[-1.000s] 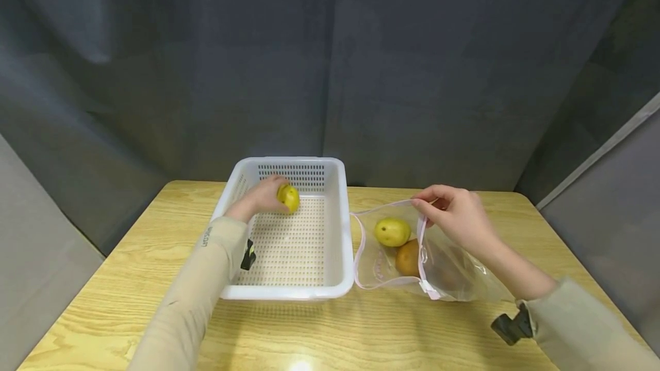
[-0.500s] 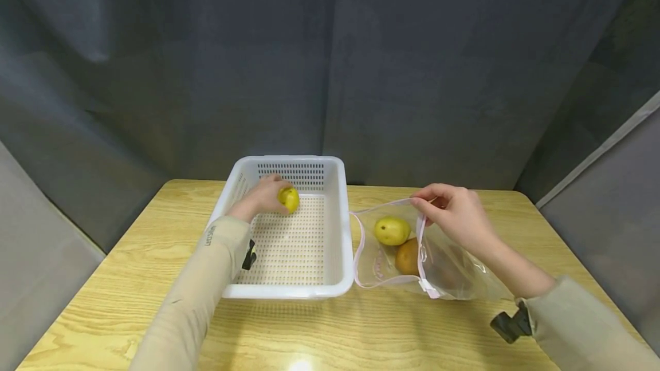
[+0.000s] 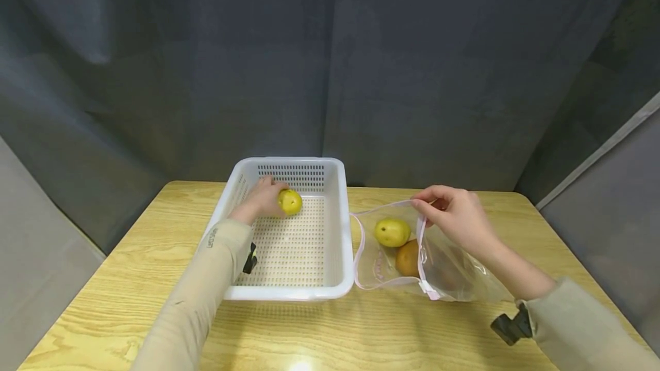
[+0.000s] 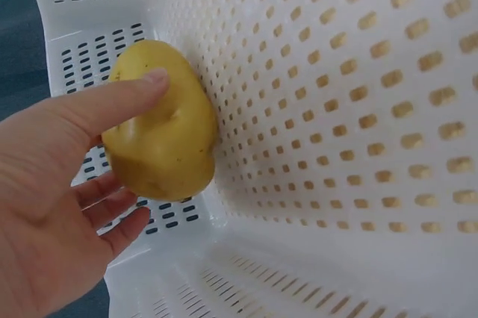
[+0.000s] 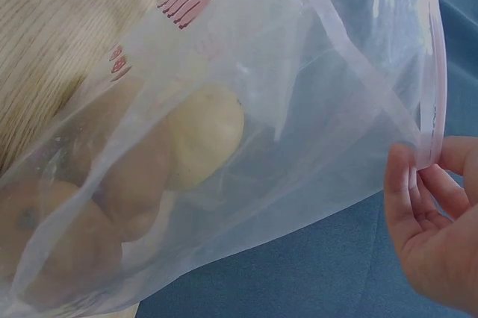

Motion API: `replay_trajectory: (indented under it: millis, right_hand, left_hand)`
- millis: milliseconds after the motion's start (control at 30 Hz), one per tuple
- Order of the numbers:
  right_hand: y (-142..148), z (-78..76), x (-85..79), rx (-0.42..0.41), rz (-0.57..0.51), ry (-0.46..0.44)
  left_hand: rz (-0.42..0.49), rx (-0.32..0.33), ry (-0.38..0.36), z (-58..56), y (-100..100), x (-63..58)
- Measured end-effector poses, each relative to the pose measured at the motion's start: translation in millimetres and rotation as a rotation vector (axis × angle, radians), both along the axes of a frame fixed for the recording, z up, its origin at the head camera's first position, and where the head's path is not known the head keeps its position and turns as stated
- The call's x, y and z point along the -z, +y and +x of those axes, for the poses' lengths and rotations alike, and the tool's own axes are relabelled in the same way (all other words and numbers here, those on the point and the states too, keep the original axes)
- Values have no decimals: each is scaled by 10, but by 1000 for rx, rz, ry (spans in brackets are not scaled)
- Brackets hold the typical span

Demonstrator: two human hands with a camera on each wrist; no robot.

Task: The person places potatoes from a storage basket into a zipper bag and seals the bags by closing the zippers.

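Note:
In the head view my left hand [image 3: 264, 198] is inside the white basket [image 3: 337, 291], at a yellow potato [image 3: 291, 202] near the far end. The left wrist view shows its thumb lying across the potato [image 4: 168, 139], the other fingers curled at its side and partly hidden behind it. On the right, my right hand [image 3: 456, 216] pinches the pink-edged mouth of a clear zip bag [image 3: 378, 273] between thumb and fingers. Inside lie another yellow potato [image 3: 392, 232] and a brown-orange round item [image 3: 407, 259]. More brown round shapes [image 5: 56, 243] show through the plastic in the right wrist view.
Basket and bag stand side by side on a wooden table [image 3: 129, 279], the bag's mouth right at the basket's right rim. A dark curtain [image 3: 330, 62] hangs behind the table, and grey panels [image 3: 613, 182] flank it.
The potato in the basket has turned and shifted slightly right, and my left hand has shifted slightly with it. My right hand and the bag stay as they were.

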State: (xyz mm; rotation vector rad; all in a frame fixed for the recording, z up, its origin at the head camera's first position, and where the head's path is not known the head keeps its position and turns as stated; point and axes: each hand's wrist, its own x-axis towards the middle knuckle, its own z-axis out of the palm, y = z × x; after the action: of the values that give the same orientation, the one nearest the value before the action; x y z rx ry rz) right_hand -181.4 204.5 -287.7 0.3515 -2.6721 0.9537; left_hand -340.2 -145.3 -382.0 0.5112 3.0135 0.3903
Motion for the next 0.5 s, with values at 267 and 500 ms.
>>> replay_trajectory:
  millis: [267, 500]
  right_hand:
    - [4, -8, 5, 1, 0, 3]
    - [13, -4, 18, 2, -9, -14]
  left_hand:
    - [7, -25, -37, 5, 34, 23]
    - [7, -38, -65, 17, 69, 29]
